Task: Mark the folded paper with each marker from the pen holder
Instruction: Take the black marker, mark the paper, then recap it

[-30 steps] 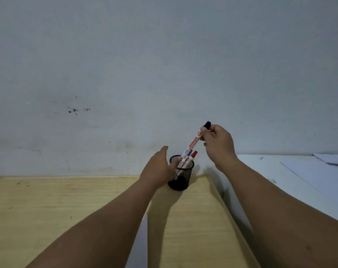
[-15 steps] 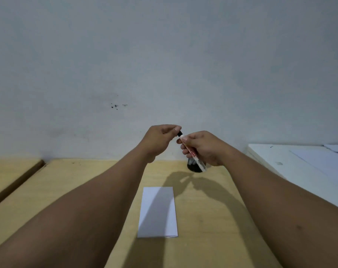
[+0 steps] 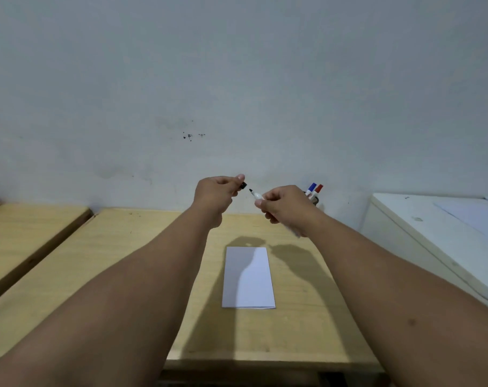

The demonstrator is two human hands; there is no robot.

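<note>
Right hand [image 3: 286,206] grips uncapped marker [image 3: 256,194]; left hand [image 3: 214,195] pinches cap [image 3: 243,186].

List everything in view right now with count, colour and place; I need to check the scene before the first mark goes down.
Folded paper: one, white, flat on the wooden table, centre.
Black marker: one, uncapped, tip bare, in the right hand.
Cap: one, black, in the left hand's fingertips.
Capped markers: two, blue and red, behind the right hand; the holder is mostly hidden.
Wooden table: one, light wood.
White surface: one, right, with sheets on it.
Left hand: closed on the cap.
Right hand: closed on the marker.
</note>
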